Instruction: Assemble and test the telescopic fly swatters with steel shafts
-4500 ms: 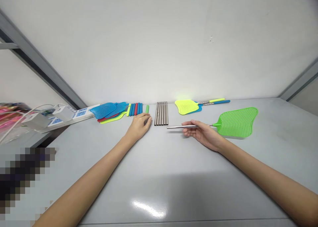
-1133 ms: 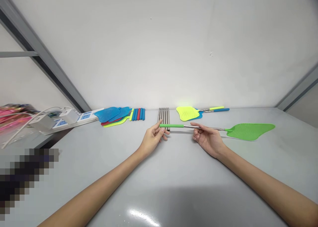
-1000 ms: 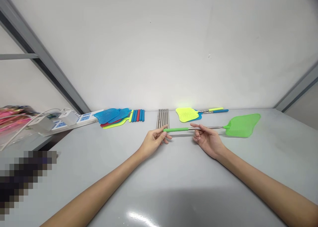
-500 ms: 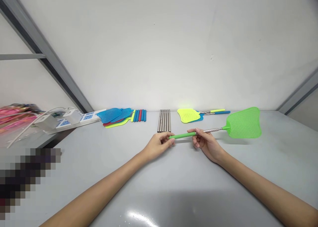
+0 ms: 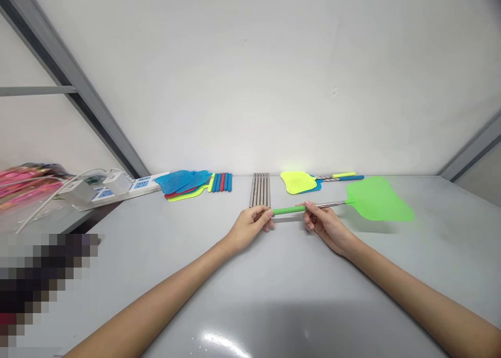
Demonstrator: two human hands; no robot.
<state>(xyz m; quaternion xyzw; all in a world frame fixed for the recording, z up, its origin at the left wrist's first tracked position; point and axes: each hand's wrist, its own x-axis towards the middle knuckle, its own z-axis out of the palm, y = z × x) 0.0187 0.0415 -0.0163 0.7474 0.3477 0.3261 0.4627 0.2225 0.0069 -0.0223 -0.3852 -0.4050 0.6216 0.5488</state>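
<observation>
Fingertips of your left hand (image 5: 250,226) are closed on the left end of the green grip (image 5: 289,211), the thumb on the near side. Your right hand (image 5: 326,227) pinches with thumb and forefinger where that grip meets the steel shaft (image 5: 332,205), its other fingers curled beneath. Between your two hands the grip runs almost level, rising slightly to the right, above the table (image 5: 235,285). Beyond your right fingers the shaft reaches to the green head (image 5: 381,200), which is blurred and casts a shadow below itself.

Just beyond your left fingers lie the steel rods (image 5: 260,190), side by side and pointing at the wall (image 5: 250,86). To their right, near the wall, a yellow swatter (image 5: 298,182) lies partly over a blue swatter (image 5: 316,185), both with handles to the right. To the rods' left you have a row of loose grips (image 5: 222,182), four blue and one red, with yellow at the left end. Next to it are blue heads (image 5: 176,180) on top of a red head (image 5: 182,193) and a yellow head (image 5: 190,195). Farther left come a power strip (image 5: 127,192) with white adapters (image 5: 117,182) and some pink bags (image 5: 27,183).
</observation>
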